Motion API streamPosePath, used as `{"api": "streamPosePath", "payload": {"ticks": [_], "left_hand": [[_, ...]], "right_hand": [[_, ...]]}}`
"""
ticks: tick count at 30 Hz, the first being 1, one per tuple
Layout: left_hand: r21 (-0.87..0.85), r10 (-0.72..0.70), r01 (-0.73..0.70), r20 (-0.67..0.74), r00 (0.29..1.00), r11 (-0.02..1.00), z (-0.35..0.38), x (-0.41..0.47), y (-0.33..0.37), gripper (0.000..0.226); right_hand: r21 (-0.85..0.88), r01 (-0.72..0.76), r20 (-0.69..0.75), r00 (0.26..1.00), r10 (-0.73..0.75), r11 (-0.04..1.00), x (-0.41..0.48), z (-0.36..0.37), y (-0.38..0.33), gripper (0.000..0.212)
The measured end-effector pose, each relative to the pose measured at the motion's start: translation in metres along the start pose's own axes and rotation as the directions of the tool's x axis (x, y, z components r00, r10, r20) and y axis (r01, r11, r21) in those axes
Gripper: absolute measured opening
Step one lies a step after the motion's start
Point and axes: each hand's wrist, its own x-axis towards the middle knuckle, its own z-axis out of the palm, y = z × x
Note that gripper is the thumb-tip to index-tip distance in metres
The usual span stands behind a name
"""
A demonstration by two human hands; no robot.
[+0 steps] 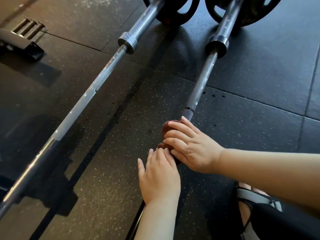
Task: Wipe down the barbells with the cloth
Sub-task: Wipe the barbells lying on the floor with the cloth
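Note:
Two steel barbells lie on the dark rubber floor. The right barbell [204,75] runs from its black plate down under my hands. A dark red cloth [166,128] is wrapped round its shaft, and my right hand [188,146] grips the cloth from above with curled fingers. My left hand [158,175] lies just below it on the same shaft, fingers laid over the bar and touching the cloth's lower edge. The left barbell [83,101] stretches diagonally across the floor, untouched.
Black weight plates [173,13] stand at the top on both bars. A black bench foot with bolts [22,40] sits at the upper left. My sandalled foot [251,198] is at the lower right.

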Motion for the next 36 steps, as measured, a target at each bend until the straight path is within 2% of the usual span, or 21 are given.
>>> {"api": "streamPosePath", "payload": {"ticks": [3,7,9,11,14,17,21,22,24,26,28,30,34,36], "left_hand": [[-0.057,0.01,-0.011,-0.021,1.0,0.998,0.002,0.003,-0.002,0.068],[-0.041,0.042,-0.044,-0.069,0.997,0.998,0.004,0.004,-0.003,0.084],[-0.046,0.047,-0.051,-0.079,0.996,0.998,0.006,0.006,-0.003,0.092],[-0.052,0.044,-0.047,-0.063,0.997,0.998,0.005,0.007,-0.003,0.09],[-0.057,0.03,-0.034,-0.055,0.998,0.998,0.003,0.006,0.002,0.071],[-0.029,0.034,-0.036,-0.076,0.997,0.999,0.003,0.004,0.003,0.079],[-0.046,0.04,-0.043,-0.056,0.998,0.998,0.004,0.004,0.0,0.085],[-0.05,0.044,-0.047,-0.045,0.998,0.998,0.003,0.004,0.0,0.087],[-0.062,0.041,-0.041,-0.002,0.999,0.997,0.001,0.005,0.0,0.081],[-0.076,0.025,-0.022,0.029,0.999,0.997,-0.003,0.008,0.002,0.066],[-0.119,0.022,-0.017,0.033,0.999,0.993,-0.005,0.012,0.005,0.055],[-0.152,0.041,-0.035,0.037,0.998,0.988,-0.005,0.017,0.005,0.054],[-0.178,0.032,-0.027,0.026,0.999,0.984,0.001,0.021,0.003,0.057],[-0.192,0.03,-0.029,0.006,1.0,0.981,0.002,0.018,0.001,0.061]], "right_hand": [[-0.064,0.078,0.079,0.994,-0.073,0.995,0.017,-0.013,0.016,0.04],[-0.214,0.0,0.129,0.991,0.028,0.977,0.046,-0.022,0.02,0.046],[-0.231,-0.04,0.158,0.984,0.078,0.972,0.054,-0.022,0.015,0.048],[-0.206,-0.088,0.116,0.987,0.114,0.975,0.047,-0.018,0.011,0.047],[-0.106,-0.112,-0.019,0.994,0.11,0.988,0.011,-0.005,0.004,0.042],[-0.072,-0.104,-0.086,0.991,0.098,0.992,-0.006,0.007,-0.002,0.046],[-0.117,0.059,-0.004,0.998,-0.059,0.991,0.017,-0.005,0.022,0.043],[-0.133,0.061,0.006,0.998,-0.061,0.989,0.025,-0.011,0.033,0.044],[-0.141,-0.075,-0.034,0.997,0.071,0.987,0.032,-0.02,0.05,0.044],[-0.082,-0.23,-0.071,0.972,0.224,0.97,0.031,-0.021,0.052,0.045],[-0.045,-0.288,-0.087,0.955,0.284,0.956,0.025,-0.017,0.037,0.045],[-0.037,-0.236,-0.077,0.969,0.233,0.971,0.017,-0.012,0.02,0.044],[-0.081,-0.005,0.062,0.998,0.01,0.997,0.012,-0.016,0.032,0.044],[-0.101,-0.028,0.075,0.997,0.036,0.994,0.018,-0.022,0.049,0.045]]}}
